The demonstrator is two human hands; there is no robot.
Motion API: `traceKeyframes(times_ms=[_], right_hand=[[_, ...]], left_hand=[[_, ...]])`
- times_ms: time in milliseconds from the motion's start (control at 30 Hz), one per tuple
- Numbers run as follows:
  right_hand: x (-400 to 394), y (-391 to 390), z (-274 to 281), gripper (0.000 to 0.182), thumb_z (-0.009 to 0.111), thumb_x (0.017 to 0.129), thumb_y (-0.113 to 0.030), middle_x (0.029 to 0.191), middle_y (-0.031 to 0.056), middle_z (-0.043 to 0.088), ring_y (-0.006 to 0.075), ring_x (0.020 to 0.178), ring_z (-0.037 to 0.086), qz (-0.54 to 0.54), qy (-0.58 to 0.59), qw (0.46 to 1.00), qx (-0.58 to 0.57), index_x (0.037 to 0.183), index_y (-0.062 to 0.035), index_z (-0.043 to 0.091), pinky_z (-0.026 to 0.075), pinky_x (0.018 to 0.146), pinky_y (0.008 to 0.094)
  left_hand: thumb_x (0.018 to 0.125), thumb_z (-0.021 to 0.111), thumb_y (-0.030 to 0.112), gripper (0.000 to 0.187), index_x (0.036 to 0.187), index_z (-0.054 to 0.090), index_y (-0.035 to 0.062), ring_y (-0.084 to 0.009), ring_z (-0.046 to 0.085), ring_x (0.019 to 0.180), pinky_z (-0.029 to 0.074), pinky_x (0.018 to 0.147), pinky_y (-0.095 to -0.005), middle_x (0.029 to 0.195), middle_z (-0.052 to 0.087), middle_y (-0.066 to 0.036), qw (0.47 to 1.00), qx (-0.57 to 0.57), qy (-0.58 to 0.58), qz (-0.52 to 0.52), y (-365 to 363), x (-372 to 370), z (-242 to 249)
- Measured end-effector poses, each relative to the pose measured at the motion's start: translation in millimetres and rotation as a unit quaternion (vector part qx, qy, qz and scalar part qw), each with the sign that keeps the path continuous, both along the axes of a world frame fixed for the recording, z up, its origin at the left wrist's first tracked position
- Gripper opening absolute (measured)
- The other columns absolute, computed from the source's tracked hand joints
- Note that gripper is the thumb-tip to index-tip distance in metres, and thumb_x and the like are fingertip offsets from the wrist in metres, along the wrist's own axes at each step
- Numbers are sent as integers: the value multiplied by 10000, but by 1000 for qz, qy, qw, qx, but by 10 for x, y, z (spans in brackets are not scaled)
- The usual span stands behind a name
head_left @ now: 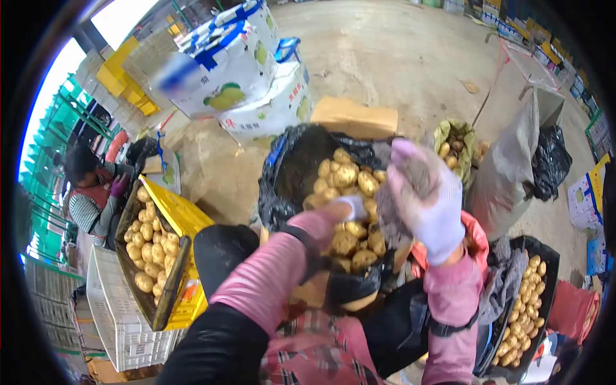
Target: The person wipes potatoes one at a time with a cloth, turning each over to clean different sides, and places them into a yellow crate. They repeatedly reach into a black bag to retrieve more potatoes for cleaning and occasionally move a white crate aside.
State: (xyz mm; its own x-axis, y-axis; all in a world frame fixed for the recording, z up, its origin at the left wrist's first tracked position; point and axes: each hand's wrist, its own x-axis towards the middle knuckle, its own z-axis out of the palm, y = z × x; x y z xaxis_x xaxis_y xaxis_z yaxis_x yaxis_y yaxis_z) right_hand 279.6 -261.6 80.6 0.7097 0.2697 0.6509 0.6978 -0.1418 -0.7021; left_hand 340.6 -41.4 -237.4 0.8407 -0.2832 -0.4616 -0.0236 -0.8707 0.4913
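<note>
Left hand [350, 208] is down in the black bag [289, 173], fingers curled around potatoes [346, 174] piled toward its right side. Right hand [427, 192] (dirty glove) hovers spread open over the bag's right rim, gripping nothing.

Big pile of potatoes [346, 192] sitting in a container lined with a black plastic bag [292, 176], right in the middle of the scene. They're yellowish, smooth-skinned, all different sizes, heaped loosely. The bag's far-left side stands up high and crinkled, while the near edge sags low.
</note>
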Motion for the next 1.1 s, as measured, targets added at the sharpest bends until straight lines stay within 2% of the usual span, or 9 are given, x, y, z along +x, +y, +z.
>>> traceKeyframes(times_ms=[67, 133, 367, 467, 567, 667, 867, 1000, 1100], right_hand=[[-3, -23, 88, 351, 691, 809, 32, 1010, 120, 689, 195, 933, 678, 15, -14, 1000, -21, 1155, -3, 646, 519, 860, 292], [31, -42, 120, 376, 687, 782, 48, 994, 119, 686, 215, 920, 673, 19, -17, 1000, -13, 1150, -16, 648, 521, 844, 313], [139, -218, 3, 415, 730, 752, 11, 1054, 148, 688, 267, 943, 675, 13, 28, 1000, 0, 1158, -3, 644, 516, 871, 337], [116, -216, 17, 409, 739, 742, 9, 1040, 149, 691, 273, 932, 680, 15, 48, 999, 21, 1141, -9, 646, 520, 859, 344], [96, -203, 51, 395, 722, 748, 33, 1019, 147, 685, 268, 921, 675, 11, 32, 999, 16, 1132, -9, 642, 515, 855, 334], [99, -172, 15, 392, 719, 747, 45, 1017, 142, 685, 265, 921, 674, -1, 29, 1000, 12, 1128, -9, 644, 513, 855, 331], [170, -19, -51, 323, 685, 823, 33, 1017, 120, 687, 194, 953, 657, -8, 47, 999, 24, 1142, 10, 639, 504, 882, 308], [102, 224, -26, 323, 663, 875, 4, 1056, 100, 668, 163, 982, 622, 51, 140, 986, 72, 1194, 13, 614, 488, 898, 295], [112, 515, -68, 361, 653, 915, -54, 1086, 85, 654, 153, 1008, 604, 53, 158, 978, 123, 1262, 8, 575, 472, 921, 291]], left_hand=[[801, 653, 348, 449, 1138, 705, 56, -367, 643, 1122, 516, 925, -435, 1200, 679, -177, 988, 91, 58, 108, -332, -17, 510], [775, 685, 369, 500, 1151, 701, 39, -367, 650, 1109, 530, 904, -431, 1187, 679, -201, 996, 20, 13, 82, -272, 216, -458], [666, 800, 404, 585, 1094, 724, 12, -349, 673, 1068, 544, 889, -407, 1160, 687, -216, 988, 108, 3, 114, -280, 236, -318], [701, 780, 338, 629, 1208, 656, -13, -355, 666, 1087, 540, 897, -415, 1162, 678, -238, 980, 109, 86, 143, -367, 110, 303], [774, 690, 255, 738, 1403, 440, -39, -381, 648, 1116, 532, 915, -427, 1190, 652, -277, 961, 46, 19, 273, -411, 44, -421], [759, 704, 324, 573, 1212, 647, -22, -362, 662, 1091, 536, 884, -427, 1144, 676, -257, 963, 64, 85, 248, -403, -5, 59], [708, 752, 433, 620, 1111, 695, -34, -359, 682, 990, 538, 834, -420, 1065, 695, -263, 988, 3, 60, 141, -194, -256, 1329], [676, 839, 506, 839, 1243, 571, -53, -323, 674, 1037, 550, 821, -405, 1162, 676, -201, 977, -89, -45, 190, 205, -711, 2222], [810, 783, 389, 828, 1425, 412, -22, -291, 599, 1192, 501, 953, -359, 1357, 572, -173, 874, -390, 69, 281, 400, -1211, 2802]])
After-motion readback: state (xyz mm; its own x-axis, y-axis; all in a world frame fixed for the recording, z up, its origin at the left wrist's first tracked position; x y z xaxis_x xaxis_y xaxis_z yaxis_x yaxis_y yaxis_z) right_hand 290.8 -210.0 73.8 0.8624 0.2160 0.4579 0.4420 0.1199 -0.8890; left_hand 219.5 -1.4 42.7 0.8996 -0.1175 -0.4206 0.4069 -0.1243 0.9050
